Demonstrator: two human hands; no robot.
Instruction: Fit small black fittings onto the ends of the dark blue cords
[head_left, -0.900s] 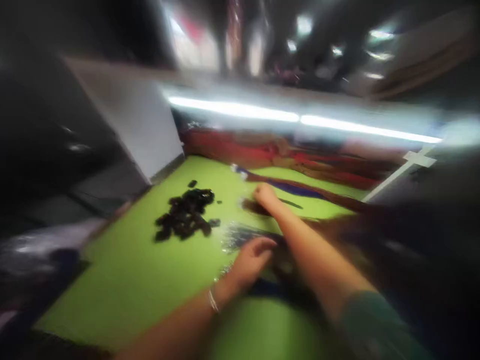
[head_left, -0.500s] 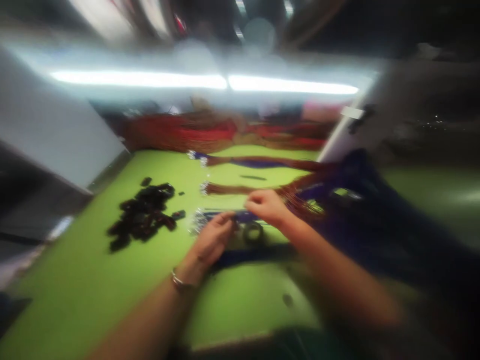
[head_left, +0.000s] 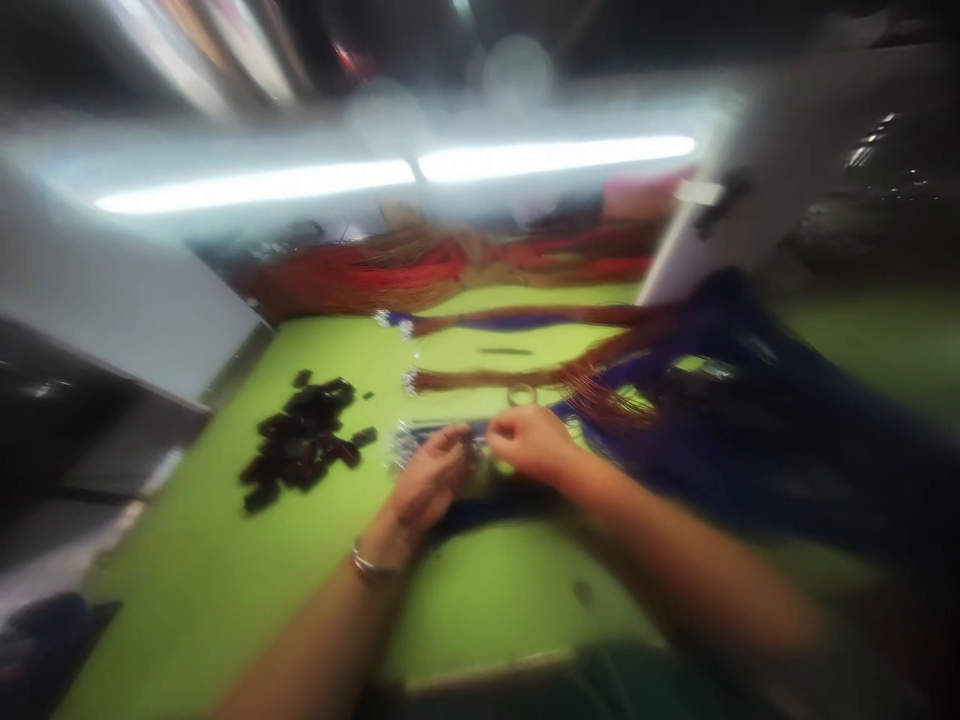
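Observation:
My left hand (head_left: 435, 475) is closed around a bundle of blue wires (head_left: 427, 432), close to its shiny metal ends (head_left: 403, 445). Right beside it, my right hand (head_left: 529, 438) is pinched shut over the same bundle; what sits between its fingertips is too blurred to make out. A thin ring (head_left: 521, 395), like a roll of tape, shows just beyond my right knuckles. Below the hands lies more dark blue wire (head_left: 480, 510), partly covered by them.
Black connector housings (head_left: 300, 440) lie in a pile on the green table (head_left: 315, 590) to the left. Brown wire bundles (head_left: 487, 380) stretch across behind my hands. Dark blue wires (head_left: 720, 440) heap at the right. Red and brown wires (head_left: 390, 265) line the back under lit tubes.
The view has tilted. My right hand has dropped slightly beside the left. A dark tape roll seen below the hands no longer shows clearly, and a ring now appears beyond the right hand.

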